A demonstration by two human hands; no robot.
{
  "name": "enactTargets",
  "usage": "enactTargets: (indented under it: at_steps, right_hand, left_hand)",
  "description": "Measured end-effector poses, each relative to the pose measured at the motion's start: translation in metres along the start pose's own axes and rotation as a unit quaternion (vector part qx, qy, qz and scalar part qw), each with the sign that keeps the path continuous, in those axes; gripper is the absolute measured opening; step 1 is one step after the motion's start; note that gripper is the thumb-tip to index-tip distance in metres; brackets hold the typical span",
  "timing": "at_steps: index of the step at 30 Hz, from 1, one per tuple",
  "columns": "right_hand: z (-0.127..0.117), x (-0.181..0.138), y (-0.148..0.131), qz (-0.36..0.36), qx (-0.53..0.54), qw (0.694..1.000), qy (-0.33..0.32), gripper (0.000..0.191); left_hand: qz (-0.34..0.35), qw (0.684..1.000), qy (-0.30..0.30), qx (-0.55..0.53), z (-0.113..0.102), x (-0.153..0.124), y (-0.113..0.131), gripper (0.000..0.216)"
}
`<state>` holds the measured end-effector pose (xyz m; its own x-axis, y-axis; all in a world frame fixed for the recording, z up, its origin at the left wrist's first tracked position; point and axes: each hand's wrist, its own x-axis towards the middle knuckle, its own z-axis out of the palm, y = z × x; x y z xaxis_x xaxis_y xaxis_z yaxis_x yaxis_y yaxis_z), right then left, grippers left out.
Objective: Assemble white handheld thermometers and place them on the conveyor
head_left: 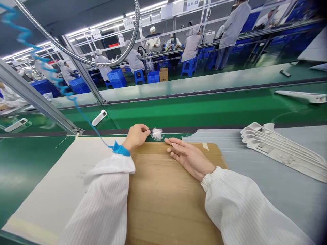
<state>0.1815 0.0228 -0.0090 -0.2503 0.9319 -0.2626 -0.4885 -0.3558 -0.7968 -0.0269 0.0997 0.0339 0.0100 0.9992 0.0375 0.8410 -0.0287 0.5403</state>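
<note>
A small clear plastic bag (156, 133) with something white in it lies at the far edge of the bench, just beyond a brown cardboard sheet (158, 194). My left hand (137, 136) is closed, thumb and fingers pinched at the bag's left edge. A blue strap (119, 149) with a coiled cord circles that wrist. My right hand (187, 156) hovers over the cardboard's far right part, fingers stretched out and holding nothing. Its fingertips point toward the bag, a little apart from it.
Long white plastic parts (283, 149) lie stacked on grey foam sheeting at right. Beyond the bench runs a green conveyor belt (178, 112) carrying white handheld devices (99, 117). A metal post (81, 71) rises at left, and a flexible metal hose (112, 64) hangs overhead. People work farther back.
</note>
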Motion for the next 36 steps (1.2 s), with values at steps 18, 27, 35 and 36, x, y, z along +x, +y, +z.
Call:
enactTargets:
  at_steps: [18,27,35,36]
  right_hand:
    - [-0.003,-0.004,-0.001,-0.003,-0.044,0.999,-0.015,0.037]
    - [-0.001,-0.005,-0.004,0.01,-0.073,0.997,0.0,0.039]
    - [0.0,-0.006,-0.004,0.008,-0.055,0.998,0.012,0.038]
    - [0.001,-0.006,-0.004,0.008,-0.058,0.998,0.01,0.038]
  left_hand:
    - [0.063,0.982,0.16,-0.083,0.041,-0.059,-0.011,0.015]
    - [0.042,0.986,0.156,-0.047,0.043,-0.059,-0.012,0.013]
    - [0.047,0.986,0.154,-0.044,0.043,-0.06,-0.012,0.014]
    - [0.048,0.986,0.153,-0.043,0.042,-0.06,-0.012,0.013]
